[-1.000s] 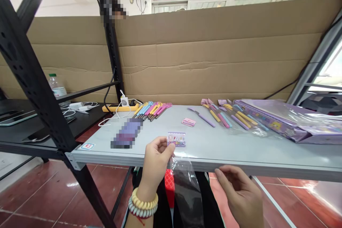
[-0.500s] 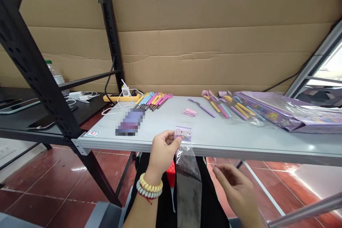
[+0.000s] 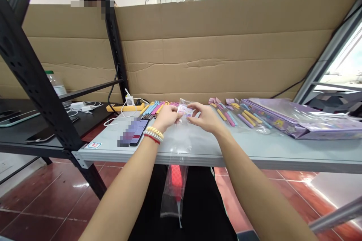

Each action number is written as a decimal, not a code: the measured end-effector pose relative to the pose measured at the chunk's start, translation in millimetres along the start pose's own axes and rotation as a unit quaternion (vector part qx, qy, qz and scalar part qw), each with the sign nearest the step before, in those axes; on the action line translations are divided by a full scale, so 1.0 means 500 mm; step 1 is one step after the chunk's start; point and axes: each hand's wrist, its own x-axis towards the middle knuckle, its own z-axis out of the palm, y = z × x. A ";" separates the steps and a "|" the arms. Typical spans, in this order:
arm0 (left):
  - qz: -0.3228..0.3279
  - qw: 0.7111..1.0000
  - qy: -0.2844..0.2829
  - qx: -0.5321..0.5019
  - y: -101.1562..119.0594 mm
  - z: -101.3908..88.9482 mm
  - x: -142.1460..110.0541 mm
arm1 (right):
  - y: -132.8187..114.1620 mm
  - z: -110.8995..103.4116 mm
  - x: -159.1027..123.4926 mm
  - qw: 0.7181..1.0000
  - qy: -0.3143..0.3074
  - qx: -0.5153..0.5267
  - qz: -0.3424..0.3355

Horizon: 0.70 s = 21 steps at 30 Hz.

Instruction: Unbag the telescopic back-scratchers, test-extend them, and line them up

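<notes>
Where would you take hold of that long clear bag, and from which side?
Probably by the printed card near its far end, pinched from left and right: the card looks flat and stiffer, while the clear bag trails limply over the table edge. The left hand and right hand are at its sides.

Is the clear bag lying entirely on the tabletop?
No, the clear bag runs past the front edge of the table, its lower end hanging over the person's lap.
</notes>
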 end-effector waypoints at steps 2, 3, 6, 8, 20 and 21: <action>-0.007 0.999 -0.006 0.033 -0.005 0.000 0.033 | 0.027 0.014 0.021 1.000 -0.004 0.000 0.019; -0.012 0.999 -0.009 0.040 -0.009 0.002 0.046 | 0.040 0.021 0.028 0.999 -0.006 0.000 0.032; -0.017 0.999 -0.019 0.032 -0.028 0.013 0.070 | 0.070 0.039 0.039 0.997 0.003 0.025 0.079; -0.010 1.000 -0.029 0.006 -0.045 0.023 0.078 | 0.084 0.048 0.039 0.993 0.017 0.061 0.104; -0.006 0.992 -0.057 0.110 -0.118 0.036 0.066 | 0.104 0.066 0.027 0.972 0.048 0.120 0.196; -0.007 0.992 -0.059 0.116 -0.117 0.036 0.068 | 0.108 0.066 0.031 0.966 0.067 0.139 0.209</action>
